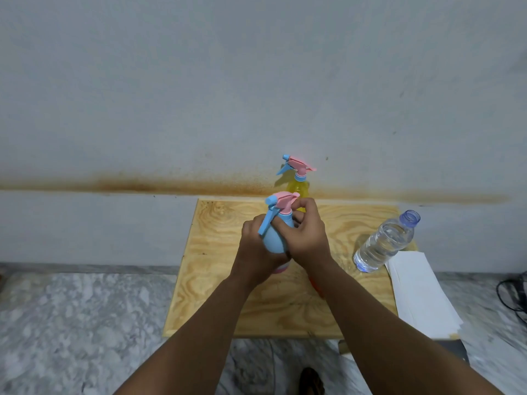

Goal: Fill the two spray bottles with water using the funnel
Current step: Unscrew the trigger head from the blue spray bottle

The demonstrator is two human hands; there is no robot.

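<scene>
I'm looking down on the wooden surface (pixel 216 295), set against a grey wall (pixel 256 81). Paper sheets (pixel 419 295) lie at its right edge, and just beside them stands an uncapped water bottle (pixel 382 243), partly full. At the back, near the wall, the yellow sprayer (pixel 298 178) stands upright with its head on. In the middle, my left hand (pixel 256 249) wraps the belly of the blue sprayer (pixel 275 238), held upright with its long axis vertical and the nozzle pointing left. My right hand (pixel 305 232) sits directly above and to the right, its fingers (pixel 298 215) curled round the collar under the pink head (pixel 282 199); I judge I'm unscrewing it, a twist about that vertical axis. An orange sliver (pixel 315 283) under my right wrist may be the funnel; I cannot tell.
</scene>
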